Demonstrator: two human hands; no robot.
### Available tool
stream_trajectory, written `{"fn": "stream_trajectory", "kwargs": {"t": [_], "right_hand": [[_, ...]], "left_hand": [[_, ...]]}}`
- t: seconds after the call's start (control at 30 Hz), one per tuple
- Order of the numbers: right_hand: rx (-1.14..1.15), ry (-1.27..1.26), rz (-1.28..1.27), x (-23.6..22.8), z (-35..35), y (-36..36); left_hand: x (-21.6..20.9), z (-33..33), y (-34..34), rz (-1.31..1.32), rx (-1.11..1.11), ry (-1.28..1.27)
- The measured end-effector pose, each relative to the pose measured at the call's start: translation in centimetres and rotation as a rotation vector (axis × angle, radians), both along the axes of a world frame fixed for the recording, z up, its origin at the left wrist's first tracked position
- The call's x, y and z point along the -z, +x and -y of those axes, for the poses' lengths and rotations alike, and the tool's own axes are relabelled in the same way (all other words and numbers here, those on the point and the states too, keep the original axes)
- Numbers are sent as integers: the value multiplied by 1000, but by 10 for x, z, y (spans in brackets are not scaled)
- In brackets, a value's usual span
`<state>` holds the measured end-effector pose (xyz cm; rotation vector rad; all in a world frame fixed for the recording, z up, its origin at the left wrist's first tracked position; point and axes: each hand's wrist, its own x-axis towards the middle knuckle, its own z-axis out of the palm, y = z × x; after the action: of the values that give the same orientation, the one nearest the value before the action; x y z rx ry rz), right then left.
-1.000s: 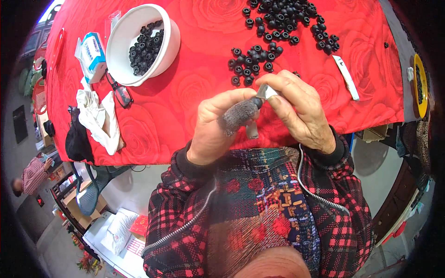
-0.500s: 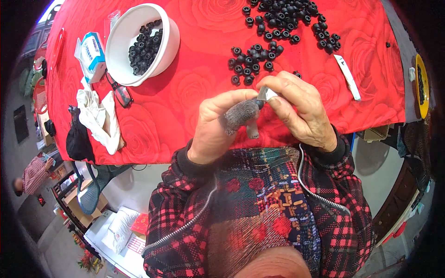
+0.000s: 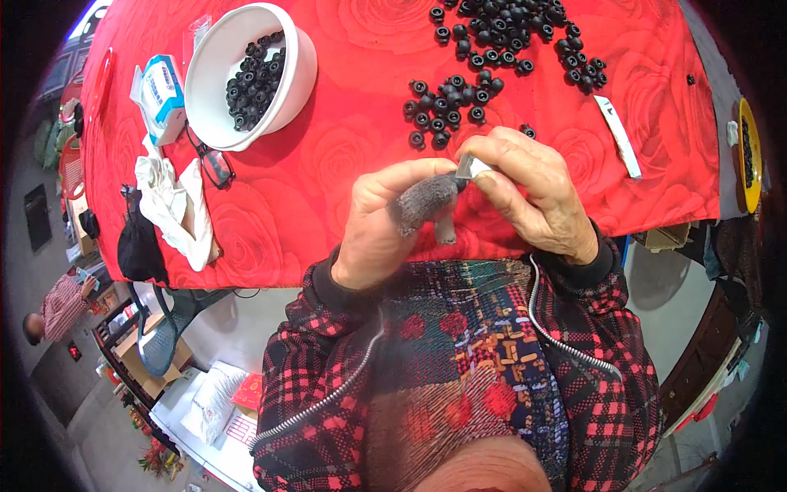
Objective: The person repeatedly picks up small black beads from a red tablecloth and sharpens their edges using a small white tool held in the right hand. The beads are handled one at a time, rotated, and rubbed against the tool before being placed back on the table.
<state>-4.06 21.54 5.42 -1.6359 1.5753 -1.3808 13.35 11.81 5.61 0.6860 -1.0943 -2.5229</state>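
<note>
My left hand [image 3: 370,225] is closed around a small black rounded part [image 3: 461,184], mostly hidden by the fingers. Grey fuzzy covers [image 3: 425,202] sit on some of its fingers. With thumb and forefinger, my right hand [image 3: 541,197] pinches a short metal blade [image 3: 465,167], white at the held end. The blade's edge lies against or very close to the black part; contact cannot be told. Beyond my hands, a cluster of similar black parts [image 3: 440,105] lies on the red cloth, with a larger pile [image 3: 504,29] farther back.
A white bowl [image 3: 303,74] at the left holds more black parts. Beside it are a blue-and-white box [image 3: 168,102], glasses [image 3: 217,168], a white cloth [image 3: 193,213] and a black bag [image 3: 139,246]. A white strip [image 3: 616,135] lies right; a yellow dish [image 3: 754,156] stands beyond the table edge.
Both hands keep nearly the same place and grip. The blade has tilted slightly against the black part, and the grey-covered fingers have shifted a little.
</note>
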Motion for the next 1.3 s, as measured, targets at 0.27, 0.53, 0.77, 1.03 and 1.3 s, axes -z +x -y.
{"fn": "stream_trajectory", "kwargs": {"t": [0.27,0.53,0.77,1.03,1.3], "right_hand": [[-54,-44,-47,13,-3,10],[74,-59,87,-5,-8,3],[77,-266,-112,2,8,15],[154,-422,-221,1,-1,26],[56,-50,87,-24,-9,15]], "left_hand": [[14,6,-5,70,-158,132],[16,8,-3,-129,-43,203],[2,-3,-3,-59,-18,198],[-3,-11,4,-112,-14,143],[-12,-9,12,-93,-103,-70]]}}
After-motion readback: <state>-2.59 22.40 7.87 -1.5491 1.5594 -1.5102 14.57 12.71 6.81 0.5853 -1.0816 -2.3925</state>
